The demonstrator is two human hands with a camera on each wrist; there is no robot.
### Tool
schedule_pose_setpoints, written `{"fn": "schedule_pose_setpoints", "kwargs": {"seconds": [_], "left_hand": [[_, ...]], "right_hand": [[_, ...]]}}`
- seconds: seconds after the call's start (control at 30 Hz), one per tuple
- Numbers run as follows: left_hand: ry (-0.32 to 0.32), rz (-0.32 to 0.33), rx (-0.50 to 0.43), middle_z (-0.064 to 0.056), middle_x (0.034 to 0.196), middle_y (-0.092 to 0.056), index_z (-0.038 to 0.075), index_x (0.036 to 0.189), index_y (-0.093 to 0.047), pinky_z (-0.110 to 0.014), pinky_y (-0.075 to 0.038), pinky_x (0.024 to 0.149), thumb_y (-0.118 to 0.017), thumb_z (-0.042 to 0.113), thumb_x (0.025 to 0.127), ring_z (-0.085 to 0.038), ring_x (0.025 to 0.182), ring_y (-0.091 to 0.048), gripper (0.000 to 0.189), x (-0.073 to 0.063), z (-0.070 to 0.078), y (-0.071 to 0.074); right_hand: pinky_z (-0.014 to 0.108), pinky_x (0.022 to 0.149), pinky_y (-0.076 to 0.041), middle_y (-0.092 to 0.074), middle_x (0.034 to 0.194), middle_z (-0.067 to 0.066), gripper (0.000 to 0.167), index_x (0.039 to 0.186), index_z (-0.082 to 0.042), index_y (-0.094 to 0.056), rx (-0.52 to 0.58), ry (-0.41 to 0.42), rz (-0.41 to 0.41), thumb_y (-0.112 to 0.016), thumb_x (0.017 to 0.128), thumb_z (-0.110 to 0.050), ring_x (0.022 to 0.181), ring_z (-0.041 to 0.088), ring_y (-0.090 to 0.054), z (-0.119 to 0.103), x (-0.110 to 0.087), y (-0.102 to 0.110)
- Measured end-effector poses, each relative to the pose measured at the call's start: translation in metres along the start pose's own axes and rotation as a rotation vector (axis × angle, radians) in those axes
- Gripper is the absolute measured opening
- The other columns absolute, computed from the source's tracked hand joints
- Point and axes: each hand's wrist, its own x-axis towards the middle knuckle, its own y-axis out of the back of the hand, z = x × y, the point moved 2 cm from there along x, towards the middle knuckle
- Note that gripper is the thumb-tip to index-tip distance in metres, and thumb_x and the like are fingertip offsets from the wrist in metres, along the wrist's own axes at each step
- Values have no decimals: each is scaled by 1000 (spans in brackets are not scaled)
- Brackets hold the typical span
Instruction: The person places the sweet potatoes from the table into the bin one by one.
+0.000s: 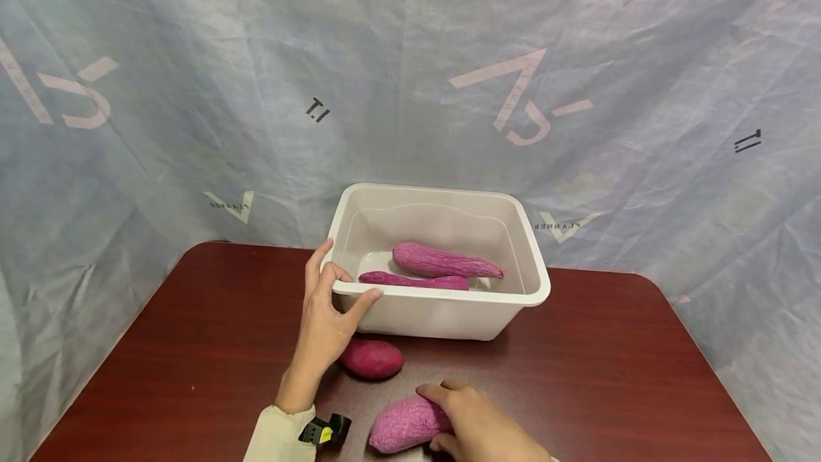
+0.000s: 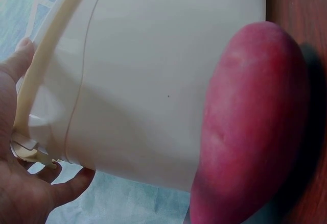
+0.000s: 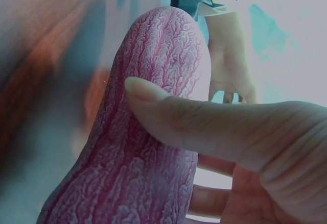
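Observation:
My left hand (image 1: 323,323) grips the front-left corner of a white plastic bin (image 1: 442,316), its thumb on the front rim and its fingers along the left side. Two long, wrinkled purple sweet potatoes lie inside; the rear one (image 1: 442,261) shows whole, while the bin's front wall partly hides the front one (image 1: 410,280). In my right hand (image 1: 484,419) is another wrinkled purple sweet potato (image 1: 407,425), held near the table's front with the thumb (image 3: 173,114) across its top and fingers around the far side. A smooth red sweet potato (image 1: 372,360) lies before the bin, beside my left wrist.
The bin stands on a dark reddish-brown table (image 1: 616,362), close to its back edge. Behind and at both sides hangs a grey-blue printed sheet (image 1: 398,77). A small black camera (image 1: 327,432) is strapped to my left wrist.

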Motion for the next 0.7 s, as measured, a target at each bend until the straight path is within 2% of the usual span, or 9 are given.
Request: {"fn": "schedule_pose_setpoints", "kwargs": {"seconds": [0.17, 0.33, 0.53, 0.7], "left_hand": [[-8, 2, 5, -5, 162, -29, 11, 89, -48, -56, -35, 111, -86, 27, 80, -34, 148, -36, 42, 1, 0, 0], [-7, 0, 3, -4, 162, -29, 11, 88, -47, -56, -35, 111, -86, 28, 81, -34, 148, -36, 43, 1, 0, 0], [-6, 6, 1, -4, 162, -29, 12, 88, -47, -55, -36, 110, -86, 28, 80, -35, 147, -37, 43, 0, 0, 0], [-1, 8, -2, -5, 162, -30, 12, 88, -48, -54, -35, 112, -87, 29, 79, -34, 147, -37, 43, 1, 1, 1]], "right_hand": [[35, 81, -55, -67, 108, -3, 51, 124, -20, -66, -40, -4, 41, -86, 77, -23, 94, 13, -66, -5, -1, 8], [41, 79, -55, -68, 111, 2, 54, 127, -19, -66, -75, -33, 104, -86, 77, -24, 97, 20, -67, -9, 2, 16], [41, 75, -56, -68, 111, -2, 56, 128, -20, -65, -96, -42, 164, -87, 77, -24, 99, 20, -67, -16, 5, 25], [38, 80, -56, -68, 110, -3, 56, 129, -17, -65, -128, -16, 214, -86, 77, -22, 101, 18, -66, -20, 6, 31]]}}
